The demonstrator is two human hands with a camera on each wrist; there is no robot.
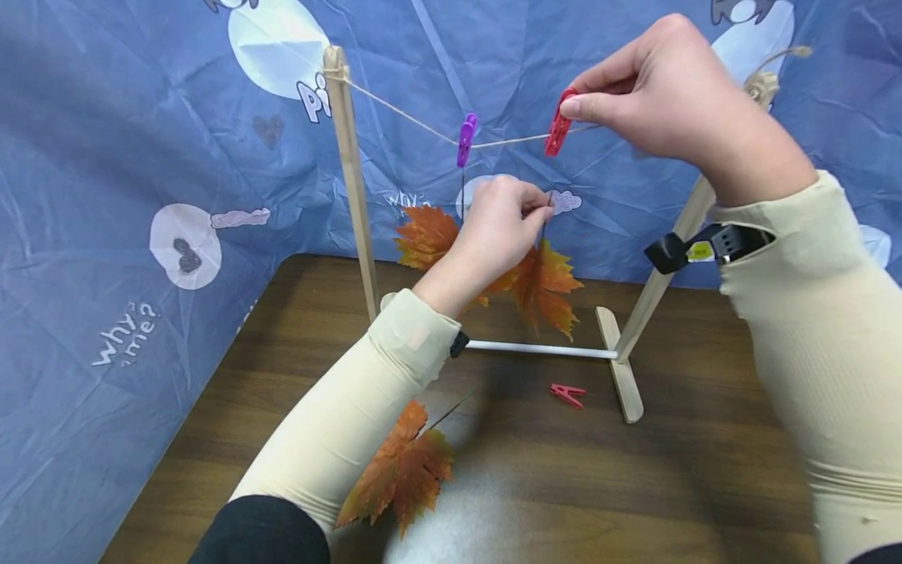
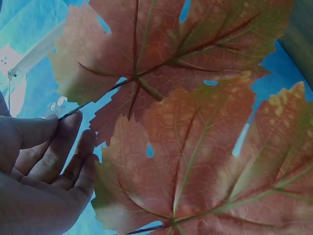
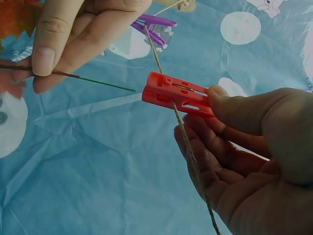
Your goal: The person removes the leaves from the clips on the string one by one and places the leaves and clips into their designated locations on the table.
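Note:
My right hand [image 1: 683,102] pinches a red clothespin [image 3: 178,93] between thumb and fingers, and its jaws straddle the twine [image 3: 188,139]. My left hand [image 1: 503,223] pinches the thin stem [image 3: 105,84] of an orange artificial maple leaf [image 1: 543,286]. In the right wrist view the stem's green tip points at the clothespin's end, a small gap away. On the twine to the left sits a purple clothespin [image 1: 467,141], with another orange leaf [image 1: 426,235] hanging below it, partly behind my left hand. Both leaves overlap in the left wrist view.
The twine spans two wooden posts [image 1: 352,180], joined low down by a white rod [image 1: 543,348]. A second red clothespin [image 1: 567,395] lies on the brown table [image 1: 535,486]. Another orange leaf [image 1: 412,470] lies there, partly under my left forearm. A blue printed cloth [image 1: 190,141] hangs behind.

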